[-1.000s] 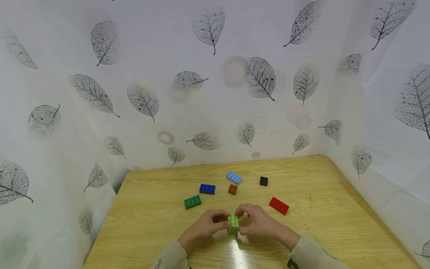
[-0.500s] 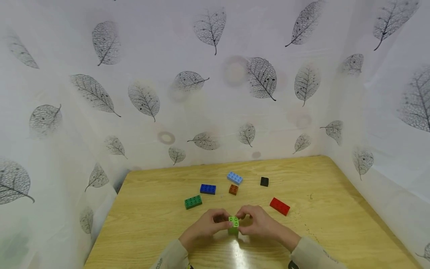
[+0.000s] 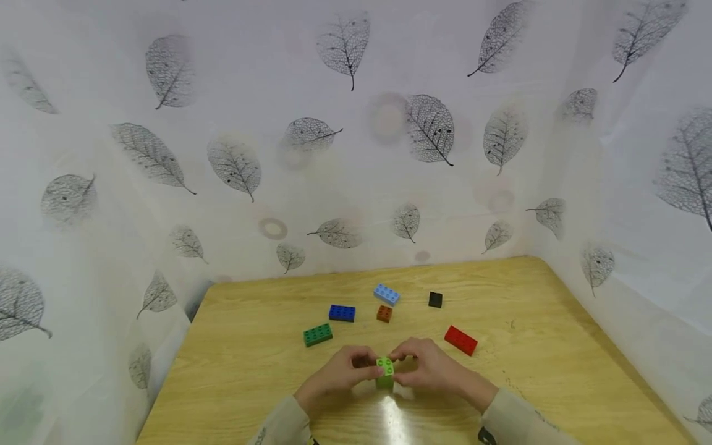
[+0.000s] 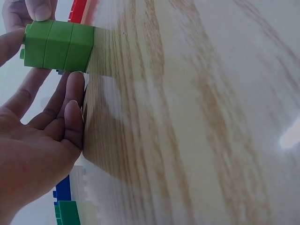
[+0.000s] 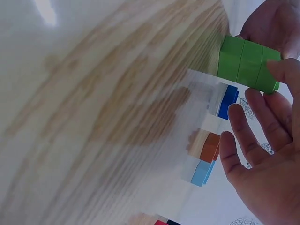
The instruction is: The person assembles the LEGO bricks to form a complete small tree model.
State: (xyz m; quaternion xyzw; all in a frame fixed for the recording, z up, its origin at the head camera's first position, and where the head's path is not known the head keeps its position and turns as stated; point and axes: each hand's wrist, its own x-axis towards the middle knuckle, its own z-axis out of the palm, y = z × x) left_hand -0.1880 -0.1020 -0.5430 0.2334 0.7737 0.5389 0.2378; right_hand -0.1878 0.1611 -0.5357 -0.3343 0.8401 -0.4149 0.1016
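Observation:
A stack of three lime-green toy building bricks (image 3: 385, 372) stands upright on the table, studs on top. My left hand (image 3: 346, 374) pinches it from the left, thumb and index finger at the top brick. From the right, my right hand (image 3: 428, 369) pinches it between thumb and index finger. The left wrist view shows the seams of the stack (image 4: 58, 46), its base on the wood, and the other left fingers curled loosely beside it. In the right wrist view, the spare fingers of my right hand (image 5: 269, 159) hang near the stack (image 5: 248, 63).
Beyond the hands lie a dark green brick (image 3: 318, 335), a blue brick (image 3: 342, 313), a light blue brick (image 3: 386, 294), an orange-brown brick (image 3: 384, 313) and a black brick (image 3: 436, 300). A red brick (image 3: 461, 340) lies to the right. Leaf-patterned curtains (image 3: 356, 185) border the wooden table (image 3: 250, 346).

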